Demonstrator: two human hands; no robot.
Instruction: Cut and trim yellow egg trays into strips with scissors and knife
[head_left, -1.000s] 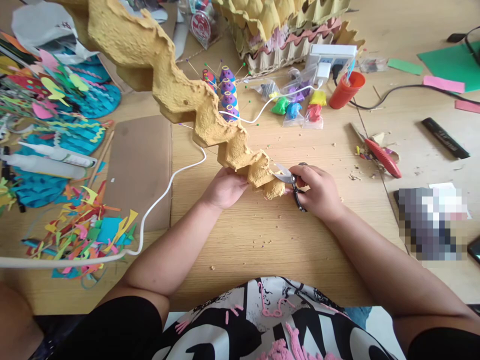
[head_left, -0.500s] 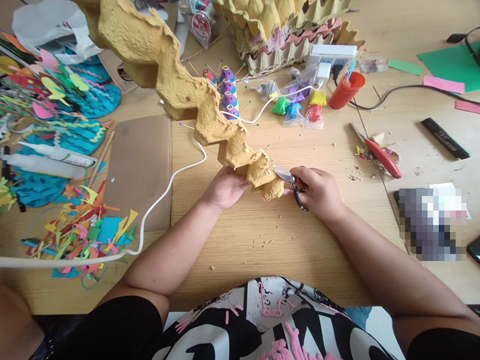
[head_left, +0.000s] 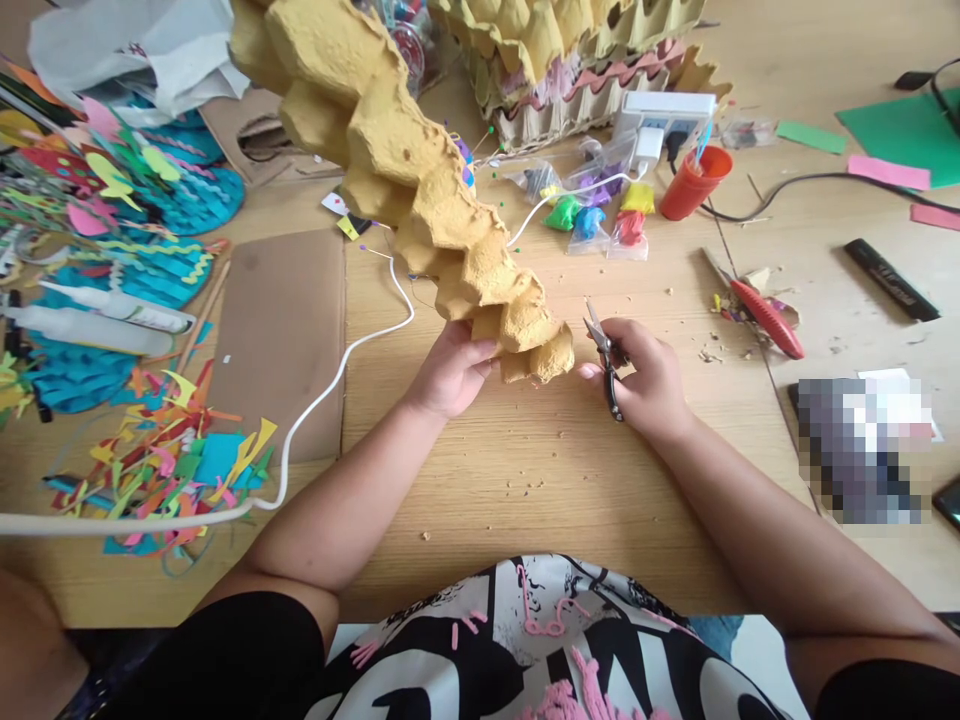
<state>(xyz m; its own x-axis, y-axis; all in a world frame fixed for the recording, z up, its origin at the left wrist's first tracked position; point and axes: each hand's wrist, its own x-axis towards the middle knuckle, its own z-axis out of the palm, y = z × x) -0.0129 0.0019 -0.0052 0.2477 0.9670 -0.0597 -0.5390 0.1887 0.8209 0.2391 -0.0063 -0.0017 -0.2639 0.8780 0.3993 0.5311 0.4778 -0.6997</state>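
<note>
One yellow egg-carton strip point(head_left: 429, 198), its near end in the left hand point(head_left: 450, 376)

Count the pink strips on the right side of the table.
2. One pink strip lies at the near edge of the green sheet; the other pink strip is nearer the person, at the picture's right edge. More may lie out of frame.

At frame centre, the left-hand grip point(head_left: 450, 375) holds a yellow egg-tray strip point(head_left: 442, 205); just right, the right-hand grip point(head_left: 651, 375) holds scissors point(head_left: 601, 338).
</note>
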